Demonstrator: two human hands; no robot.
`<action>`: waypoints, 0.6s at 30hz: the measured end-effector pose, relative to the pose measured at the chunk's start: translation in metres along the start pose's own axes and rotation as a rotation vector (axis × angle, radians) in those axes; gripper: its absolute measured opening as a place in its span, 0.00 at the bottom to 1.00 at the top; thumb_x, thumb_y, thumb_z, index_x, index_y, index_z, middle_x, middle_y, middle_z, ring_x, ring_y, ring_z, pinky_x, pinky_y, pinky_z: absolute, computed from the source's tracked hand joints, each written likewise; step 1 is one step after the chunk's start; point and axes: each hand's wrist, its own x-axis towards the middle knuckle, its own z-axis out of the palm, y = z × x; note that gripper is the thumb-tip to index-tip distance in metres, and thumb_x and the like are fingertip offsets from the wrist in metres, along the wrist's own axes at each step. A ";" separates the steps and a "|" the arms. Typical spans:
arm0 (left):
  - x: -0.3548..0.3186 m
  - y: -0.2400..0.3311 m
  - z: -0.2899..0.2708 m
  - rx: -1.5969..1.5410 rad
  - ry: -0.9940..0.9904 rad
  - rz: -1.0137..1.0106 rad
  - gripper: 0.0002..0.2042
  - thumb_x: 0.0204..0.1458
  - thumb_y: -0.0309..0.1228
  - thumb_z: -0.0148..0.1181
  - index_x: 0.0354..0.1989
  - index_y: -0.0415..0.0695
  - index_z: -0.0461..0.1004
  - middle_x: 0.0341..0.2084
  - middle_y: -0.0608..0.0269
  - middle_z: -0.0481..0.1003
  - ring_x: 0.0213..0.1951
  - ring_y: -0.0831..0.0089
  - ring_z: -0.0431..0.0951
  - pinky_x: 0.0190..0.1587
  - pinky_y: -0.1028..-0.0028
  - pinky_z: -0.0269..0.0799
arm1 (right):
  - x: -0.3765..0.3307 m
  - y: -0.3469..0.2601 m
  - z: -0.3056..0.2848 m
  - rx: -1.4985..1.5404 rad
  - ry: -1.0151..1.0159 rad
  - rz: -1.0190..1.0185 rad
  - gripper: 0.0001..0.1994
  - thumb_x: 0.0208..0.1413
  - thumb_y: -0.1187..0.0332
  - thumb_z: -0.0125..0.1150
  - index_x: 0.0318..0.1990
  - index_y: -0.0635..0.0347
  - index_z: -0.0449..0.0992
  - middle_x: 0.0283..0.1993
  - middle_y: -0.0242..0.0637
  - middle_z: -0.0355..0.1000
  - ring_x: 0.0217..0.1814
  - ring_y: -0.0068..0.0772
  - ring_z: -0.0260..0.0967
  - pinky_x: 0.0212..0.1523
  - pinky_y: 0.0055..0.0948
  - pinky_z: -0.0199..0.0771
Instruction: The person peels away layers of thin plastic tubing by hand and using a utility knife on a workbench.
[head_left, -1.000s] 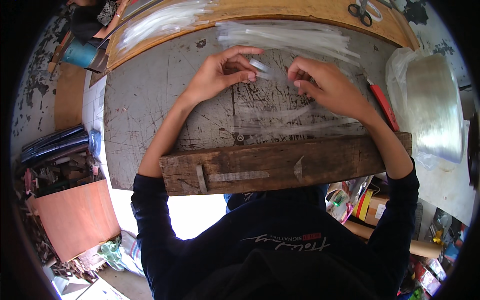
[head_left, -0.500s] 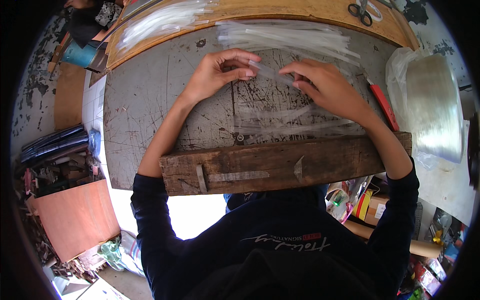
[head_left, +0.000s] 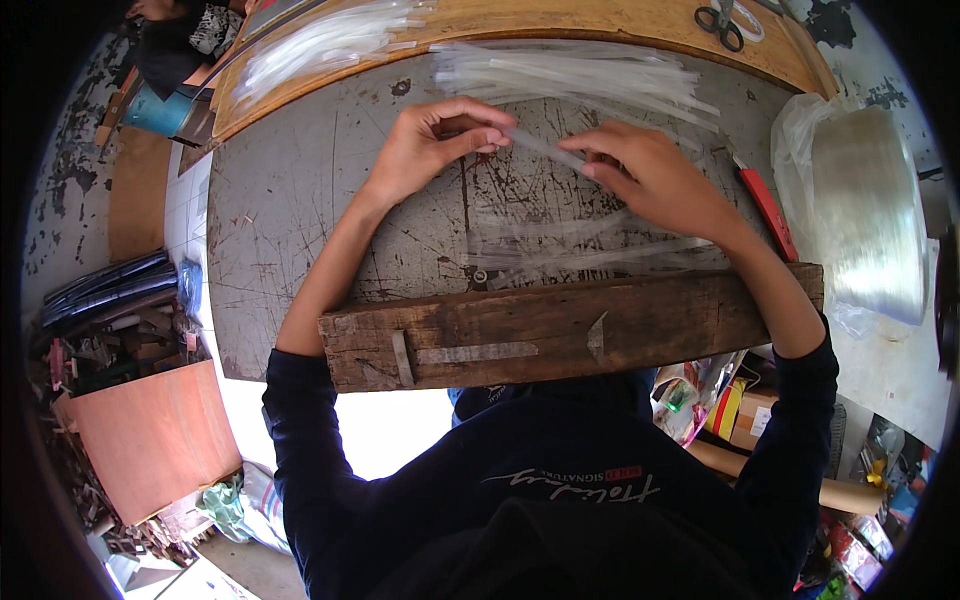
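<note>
Clear strip: a narrow, see-through plastic strip (head_left: 545, 147) spans the gap between the two hands, its long axis running from 10 o'clock down to 4 o'clock, over the middle of the board.
Left hand: the left hand (head_left: 430, 150) sits at the strip's 10 o'clock end; thumb and forefinger are pressed together on that end, the other fingers curled under.
Right hand: the right hand (head_left: 655, 180) lies at the 4 o'clock end, fingertips closed on the strip, the back of the hand toward the camera; whether the thumb is beneath cannot be told.
Nearness: both hands hold an end, so neither is nearer; the strip's free middle lies between the fingertips.
Work board: a grey, scratched and stained flat board (head_left: 300, 250), dull and hard.
Wooden beam: a rough, dark, weathered beam (head_left: 560, 325) lies across the board's 6 o'clock edge, touching both forearms.
Loose strips: more clear strips (head_left: 590, 250) lie flat just at 6 o'clock of the hands; a thicker sheaf (head_left: 570, 75) lies at 12 o'clock.
Roll: a large glossy roll of clear film (head_left: 870, 210) stands well apart at 3 o'clock.
Red cutter: a slim red knife (head_left: 768, 212) lies beside the right wrist.
Scissors: black-handled scissors (head_left: 722, 22) at 1 o'clock on the yellow wooden edge.
</note>
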 end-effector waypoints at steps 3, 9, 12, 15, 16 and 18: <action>0.001 -0.003 -0.005 -0.002 0.082 0.055 0.10 0.49 0.19 0.54 0.40 0.37 0.74 0.36 0.58 0.75 0.39 0.72 0.76 0.45 0.76 0.73 | 0.004 -0.007 -0.017 0.295 -0.115 0.147 0.12 0.55 0.69 0.51 0.45 0.61 0.71 0.26 0.35 0.67 0.27 0.27 0.64 0.29 0.26 0.63; 0.000 0.001 -0.014 0.025 0.356 0.058 0.08 0.50 0.22 0.55 0.39 0.39 0.75 0.35 0.60 0.76 0.36 0.77 0.75 0.41 0.79 0.68 | 0.003 0.002 -0.043 0.517 -0.292 0.269 0.14 0.57 0.68 0.48 0.50 0.59 0.70 0.19 0.24 0.60 0.19 0.13 0.55 0.20 0.16 0.57; -0.002 0.004 -0.019 -0.029 0.416 0.024 0.09 0.50 0.23 0.55 0.40 0.38 0.74 0.36 0.60 0.75 0.36 0.77 0.75 0.41 0.79 0.68 | 0.001 0.006 -0.045 0.523 -0.311 0.273 0.13 0.58 0.68 0.48 0.49 0.59 0.71 0.18 0.24 0.59 0.18 0.13 0.54 0.21 0.17 0.57; -0.003 0.004 -0.019 -0.047 0.415 0.022 0.10 0.51 0.24 0.55 0.41 0.38 0.73 0.37 0.60 0.75 0.36 0.77 0.74 0.41 0.79 0.68 | 0.001 0.009 -0.045 0.486 -0.291 0.245 0.13 0.58 0.68 0.47 0.48 0.59 0.71 0.18 0.24 0.60 0.18 0.14 0.55 0.21 0.17 0.58; -0.003 0.004 -0.019 -0.067 0.419 0.035 0.10 0.51 0.24 0.55 0.42 0.38 0.73 0.37 0.61 0.75 0.37 0.78 0.74 0.41 0.79 0.68 | 0.001 0.011 -0.045 0.442 -0.285 0.227 0.13 0.58 0.69 0.47 0.48 0.60 0.71 0.19 0.25 0.60 0.18 0.14 0.55 0.21 0.17 0.59; -0.001 0.004 -0.020 -0.033 0.470 0.014 0.10 0.51 0.24 0.55 0.42 0.39 0.74 0.38 0.61 0.75 0.38 0.76 0.75 0.42 0.79 0.68 | -0.002 0.024 -0.046 0.327 -0.153 0.225 0.13 0.58 0.68 0.47 0.48 0.60 0.70 0.22 0.28 0.62 0.21 0.17 0.59 0.24 0.19 0.61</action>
